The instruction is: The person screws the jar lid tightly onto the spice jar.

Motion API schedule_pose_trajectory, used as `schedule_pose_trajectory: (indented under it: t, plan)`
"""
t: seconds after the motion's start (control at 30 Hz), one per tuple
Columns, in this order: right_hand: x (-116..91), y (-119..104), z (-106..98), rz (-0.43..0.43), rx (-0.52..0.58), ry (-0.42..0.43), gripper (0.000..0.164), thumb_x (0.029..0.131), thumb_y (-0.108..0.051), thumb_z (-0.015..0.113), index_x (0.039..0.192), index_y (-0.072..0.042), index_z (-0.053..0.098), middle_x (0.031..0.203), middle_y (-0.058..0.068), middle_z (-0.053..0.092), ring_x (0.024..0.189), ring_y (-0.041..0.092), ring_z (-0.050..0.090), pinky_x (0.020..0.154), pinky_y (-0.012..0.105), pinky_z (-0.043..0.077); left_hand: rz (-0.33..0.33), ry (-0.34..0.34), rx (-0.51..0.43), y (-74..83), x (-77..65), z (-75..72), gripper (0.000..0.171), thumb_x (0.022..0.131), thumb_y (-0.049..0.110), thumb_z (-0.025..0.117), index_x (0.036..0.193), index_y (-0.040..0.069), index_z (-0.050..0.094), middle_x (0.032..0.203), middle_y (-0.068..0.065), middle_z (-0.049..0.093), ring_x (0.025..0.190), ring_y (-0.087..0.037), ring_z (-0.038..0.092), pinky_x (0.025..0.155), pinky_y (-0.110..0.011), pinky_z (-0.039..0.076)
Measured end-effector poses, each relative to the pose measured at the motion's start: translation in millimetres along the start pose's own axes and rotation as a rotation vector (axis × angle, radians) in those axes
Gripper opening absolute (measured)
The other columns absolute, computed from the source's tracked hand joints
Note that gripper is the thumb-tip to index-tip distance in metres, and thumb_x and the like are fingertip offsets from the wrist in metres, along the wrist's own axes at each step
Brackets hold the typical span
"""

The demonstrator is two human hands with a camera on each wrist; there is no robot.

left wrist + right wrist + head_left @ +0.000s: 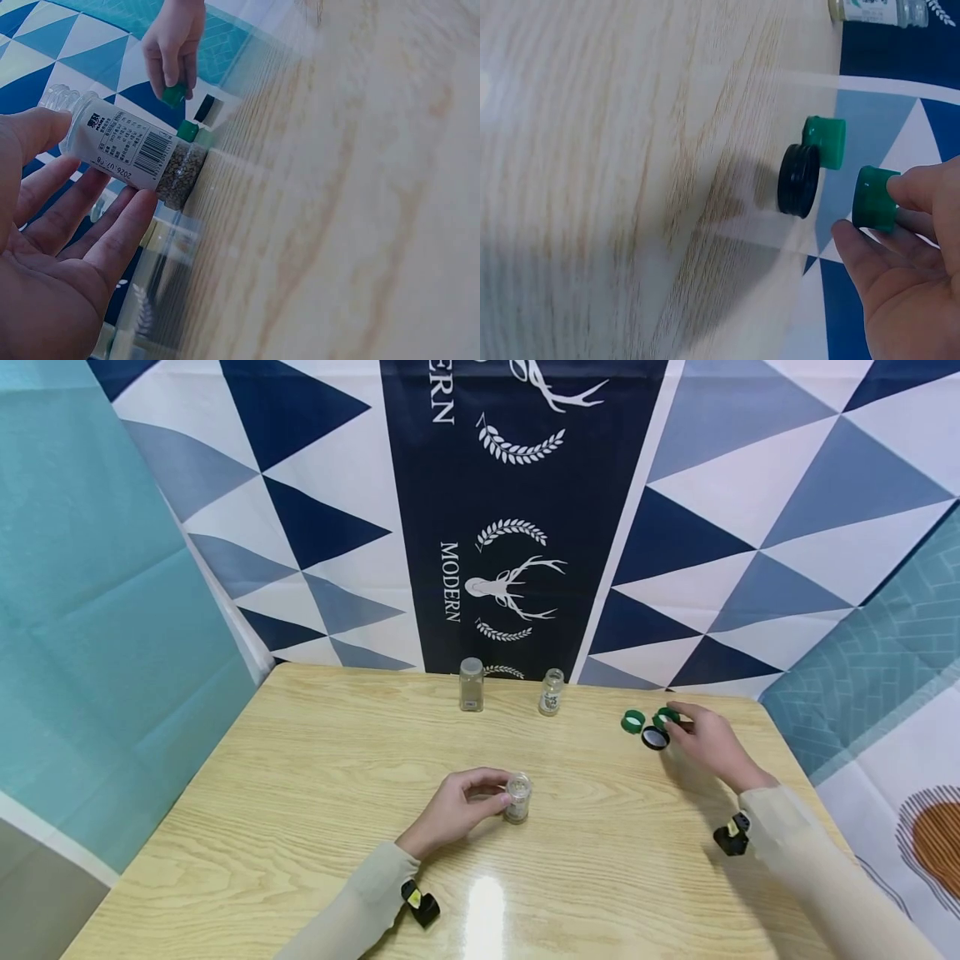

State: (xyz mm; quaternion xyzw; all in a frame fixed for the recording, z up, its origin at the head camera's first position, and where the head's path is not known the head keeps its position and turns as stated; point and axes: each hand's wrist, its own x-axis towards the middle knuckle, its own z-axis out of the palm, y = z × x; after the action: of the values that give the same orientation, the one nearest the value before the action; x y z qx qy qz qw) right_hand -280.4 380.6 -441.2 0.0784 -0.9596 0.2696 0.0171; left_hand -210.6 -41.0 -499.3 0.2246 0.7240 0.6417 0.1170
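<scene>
A clear glass spice jar [518, 800] without a lid stands near the middle of the table. My left hand [467, 806] holds it near the neck between thumb and fingers. In the left wrist view, the jar [124, 142] shows a white barcode label and small brownish grains at its bottom. Over at the right, my right hand [708, 745] pinches a green cap [875, 199] between thumb and fingers, raised off the table. Close beside it lie a second green cap [633, 721] and a black lid [656, 738], hollow side up.
Along the table's back edge stand a larger jar [472, 687] with a greyish top and an uncapped glass jar [551, 693] with a label. Behind them hangs a patterned cloth [517, 493], with further cloths on both sides. The wooden table [315, 760] spreads out around my hands.
</scene>
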Motion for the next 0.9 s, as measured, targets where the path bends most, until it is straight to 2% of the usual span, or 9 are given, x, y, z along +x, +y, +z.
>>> schedule_pose_trajectory:
  t: [0.4,0.77,0.9]
  plan:
    - [-18,-13,2,-0.051,0.021,0.037,0.050,0.106,-0.015,0.057,0.146,0.013,0.046,0.143,0.041,0.048,0.116,0.055,0.062,0.088,0.058,0.059,0.004,-0.001,-0.007,-1.1,0.3,-0.5,0.033,0.099,0.021,0.072,0.130,0.010,0.069,0.129,-0.007,0.071,0.114,-0.020,0.069,0.098,-0.025,0.057]
    - [-39,-28,4,-0.104,0.062,0.080,0.048,0.106,-0.016,0.059,0.144,0.011,0.049,0.139,0.039,0.053,0.114,0.054,0.064,0.086,0.054,0.060,0.012,0.003,0.013,-2.2,0.3,-0.2,0.033,0.098,0.020,0.073,0.130,0.010,0.069,0.129,-0.006,0.071,0.113,-0.018,0.069,0.098,-0.025,0.057]
    - [-44,-31,6,-0.120,0.080,0.099,0.047,0.105,-0.014,0.059,0.143,0.011,0.051,0.136,0.039,0.056,0.112,0.054,0.065,0.083,0.051,0.061,0.019,0.002,0.017,-2.2,-0.1,-0.1,0.034,0.099,0.019,0.072,0.130,0.008,0.069,0.129,-0.009,0.071,0.114,-0.022,0.069,0.097,-0.024,0.057]
